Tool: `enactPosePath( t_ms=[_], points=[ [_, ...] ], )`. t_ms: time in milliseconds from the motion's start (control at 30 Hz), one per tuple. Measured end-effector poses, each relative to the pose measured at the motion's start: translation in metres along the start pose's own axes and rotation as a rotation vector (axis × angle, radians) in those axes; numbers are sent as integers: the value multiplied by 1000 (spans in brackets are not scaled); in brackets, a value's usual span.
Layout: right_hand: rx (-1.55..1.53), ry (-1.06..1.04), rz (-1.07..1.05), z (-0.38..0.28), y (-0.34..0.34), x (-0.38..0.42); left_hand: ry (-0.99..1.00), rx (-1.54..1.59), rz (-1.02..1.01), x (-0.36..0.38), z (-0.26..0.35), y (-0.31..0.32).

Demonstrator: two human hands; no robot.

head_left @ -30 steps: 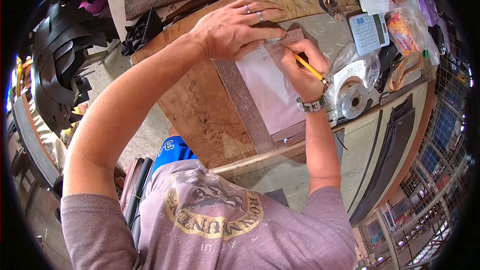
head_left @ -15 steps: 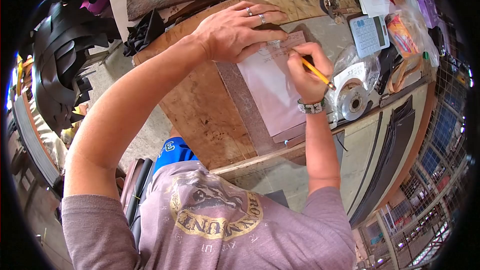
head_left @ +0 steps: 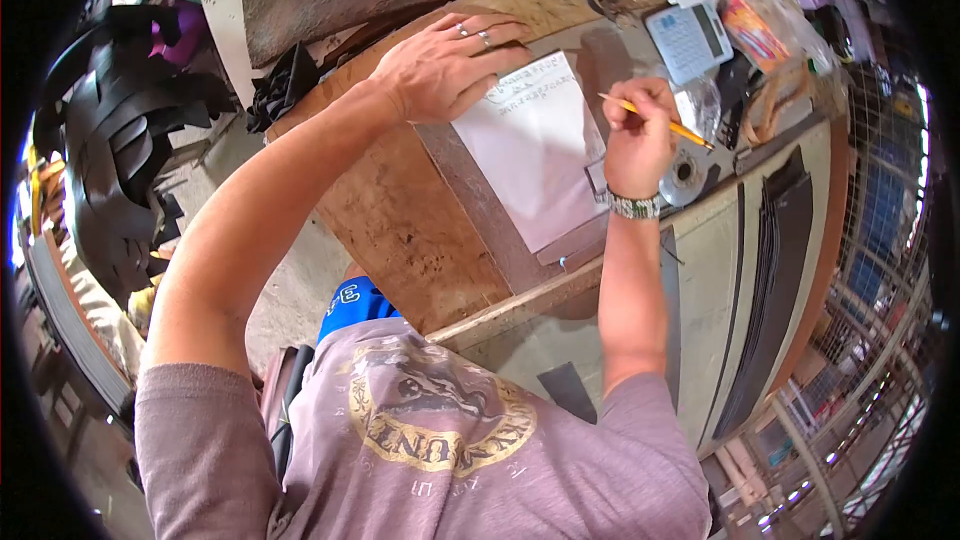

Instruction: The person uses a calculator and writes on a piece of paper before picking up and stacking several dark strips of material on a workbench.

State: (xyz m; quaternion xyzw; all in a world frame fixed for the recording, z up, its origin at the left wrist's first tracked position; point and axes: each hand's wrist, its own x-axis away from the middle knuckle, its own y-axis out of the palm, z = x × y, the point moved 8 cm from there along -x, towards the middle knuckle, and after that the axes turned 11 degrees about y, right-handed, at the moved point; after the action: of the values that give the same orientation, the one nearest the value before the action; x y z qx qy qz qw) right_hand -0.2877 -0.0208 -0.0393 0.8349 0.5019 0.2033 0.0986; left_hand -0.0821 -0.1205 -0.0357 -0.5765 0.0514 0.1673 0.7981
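Observation:
My left hand (head_left: 445, 65) lies flat at the upper left edge of a white sheet of paper (head_left: 530, 165), fingers stretched out, two rings on them. Handwriting covers the top of the sheet. My right hand (head_left: 642, 135) is closed around a yellow pencil (head_left: 682, 132), just right of the paper. The pencil's tip points left, apart from the writing. A beaded bracelet (head_left: 634, 206) circles my right wrist. Under the paper lies a brown board (head_left: 470, 200) on the wooden worktable (head_left: 400, 240).
A calculator (head_left: 688, 43) lies at the upper right, near a plastic bag with a colourful pack (head_left: 755, 32). A metal disc (head_left: 684, 174) sits behind my right hand. Black strips (head_left: 120, 140) hang at the left. Dark sheets (head_left: 765, 300) lean on the right.
My right hand has lifted off the paper and moved right with the pencil, uncovering the writing. My left hand stays on the sheet. The whole view has shifted slightly.

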Motion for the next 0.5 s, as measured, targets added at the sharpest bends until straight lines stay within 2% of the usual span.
enactPosePath(
  t_ms=[33,133,267,367,500],
  points=[
    [-3,53,63,-3,-10,11,0,5,-11,1,0,1],
    [-30,33,178,-30,-5,71,-6,-5,16,1,-1,-4],
    [-48,166,313,1,-3,141,-2,-5,24,0,-2,-3],
    [-183,143,168,30,14,179,22,-15,29,0,-1,-3],
    [-120,325,207,60,35,218,11,-25,-47,1,-4,0]
  ],
)
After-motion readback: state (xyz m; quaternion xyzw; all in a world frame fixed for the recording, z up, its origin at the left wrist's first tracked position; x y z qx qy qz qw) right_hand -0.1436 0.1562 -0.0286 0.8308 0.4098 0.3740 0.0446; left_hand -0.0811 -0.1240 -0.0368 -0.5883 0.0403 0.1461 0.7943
